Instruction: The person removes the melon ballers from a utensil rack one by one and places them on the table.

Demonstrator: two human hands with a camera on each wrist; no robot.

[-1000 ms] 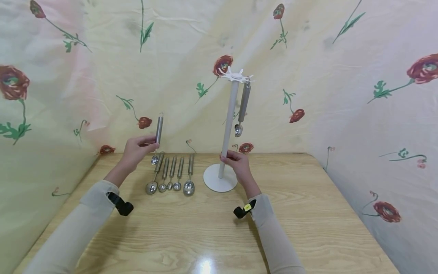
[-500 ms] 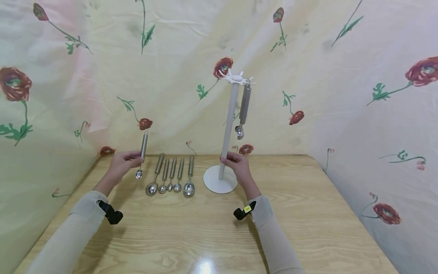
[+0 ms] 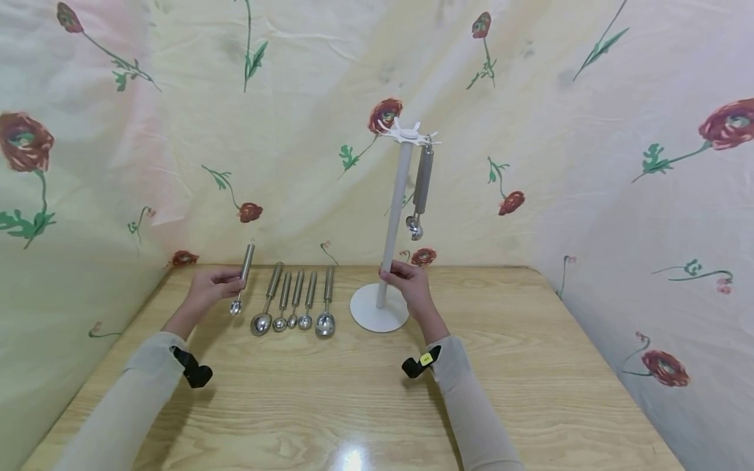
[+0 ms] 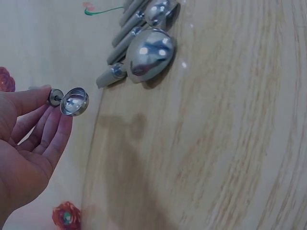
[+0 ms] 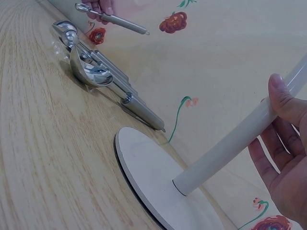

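Left hand [image 3: 211,288]: fingertips and thumb closed in a narrow pinch on a small steel scoop [image 3: 248,256].
Held scoop, position: raised over the far left of the tabletop [image 3: 294,392], left of the row, tilted bowl-down, touching no other utensil.
Held scoop, hidden part: fingers cover its middle in the head view; most of its handle is concealed in the left wrist view.
Right hand [image 3: 410,282]: thumb and fingers wrapped about the lower pole of the white stand [image 3: 396,203]; some fingertips hidden behind the pole in the head view.
Hook ring [image 3: 406,133]: one scoop [image 3: 422,180] hangs at its right side; the seating of the loop is too small to verify.
Row of five utensils [image 3: 298,288]: between left hand and stand, handles pointing far; overlapping in both wrist views, cut off at the top of the left one.
Stand base [image 3: 371,319]: flat on the wood; cut off by the lower border in the right wrist view.
Far edge: tabletop ends close to the floral cloth [image 3: 294,163].
Near edge: out of frame.
Room: wood extends nearward of the row and right of the stand.
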